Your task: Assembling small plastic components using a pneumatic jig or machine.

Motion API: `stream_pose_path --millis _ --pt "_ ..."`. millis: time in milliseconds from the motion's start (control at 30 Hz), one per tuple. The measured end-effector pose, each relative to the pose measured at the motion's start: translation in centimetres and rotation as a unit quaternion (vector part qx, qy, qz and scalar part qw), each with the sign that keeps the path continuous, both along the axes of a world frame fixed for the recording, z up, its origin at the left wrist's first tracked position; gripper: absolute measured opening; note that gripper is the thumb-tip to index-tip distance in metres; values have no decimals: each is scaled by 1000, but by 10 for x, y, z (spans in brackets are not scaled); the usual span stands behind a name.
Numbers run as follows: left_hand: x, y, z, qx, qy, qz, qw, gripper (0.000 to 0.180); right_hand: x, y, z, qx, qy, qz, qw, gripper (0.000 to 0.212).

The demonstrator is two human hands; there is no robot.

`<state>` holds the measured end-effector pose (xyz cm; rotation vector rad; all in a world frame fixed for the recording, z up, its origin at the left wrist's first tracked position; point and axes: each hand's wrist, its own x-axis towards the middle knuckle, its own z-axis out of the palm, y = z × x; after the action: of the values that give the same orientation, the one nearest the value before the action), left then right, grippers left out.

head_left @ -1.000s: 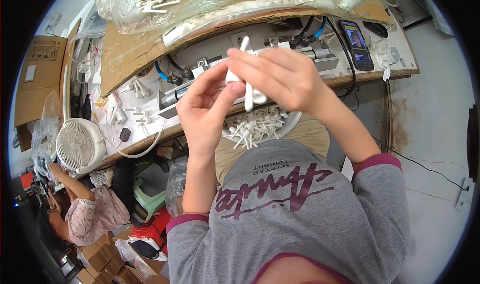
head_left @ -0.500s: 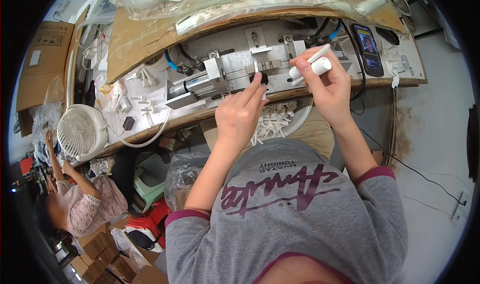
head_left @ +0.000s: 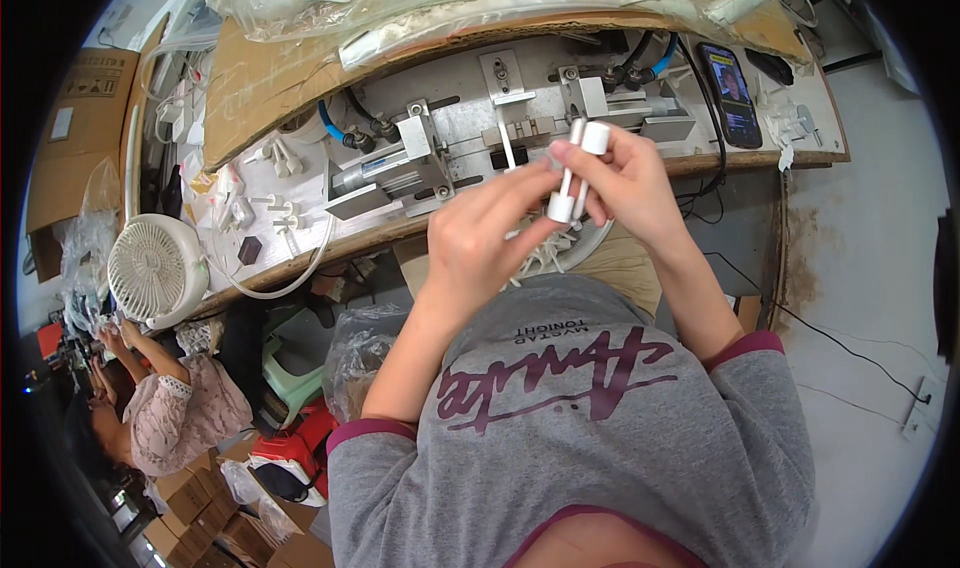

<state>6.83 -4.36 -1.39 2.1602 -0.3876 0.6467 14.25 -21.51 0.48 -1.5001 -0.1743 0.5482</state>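
Note:
In front of the bench, my right hand (head_left: 632, 186) grips white plastic sticks with round caps. One white cap (head_left: 596, 138) points up between thumb and fingers, and a second white cap (head_left: 560, 207) points down. My left hand (head_left: 488, 230) reaches over from the left, its thumb and forefinger closed at the lower cap. Behind the hands, a metal clamping fixture (head_left: 515, 128) is fixed to the bench, and a slim white stick (head_left: 505, 140) stands in its middle. Below the hands, a bowl of white sticks (head_left: 545, 260) is partly hidden by my arms.
A metal cylinder unit (head_left: 385, 173) sits left of the fixture. A phone (head_left: 730, 93) lies at the right, beside a black cable. A white fan (head_left: 158, 270) stands at the left bench edge. Cardboard (head_left: 260, 88) overhangs the back. Another person (head_left: 190, 408) works at far left.
My left hand has left the fixture and come to the sticks in my right hand. My right hand has moved left and toward me, turning the sticks more upright.

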Motion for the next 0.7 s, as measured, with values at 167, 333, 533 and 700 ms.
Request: stream_pose_path --millis 167,333,533,700 --pt "-10 -5 9 -3 16 37 999 31 2 1 1 17 -14 11 1000 12" --pt "-9 6 -6 142 27 103 984 28 7 -6 0 64 -116 -42 990 17" --pt "5 5 -14 265 50 121 955 28 0 -6 12 167 -148 -10 975 27" --pt "6 6 -9 250 77 113 958 29 -8 -5 13 168 -185 -40 967 24"
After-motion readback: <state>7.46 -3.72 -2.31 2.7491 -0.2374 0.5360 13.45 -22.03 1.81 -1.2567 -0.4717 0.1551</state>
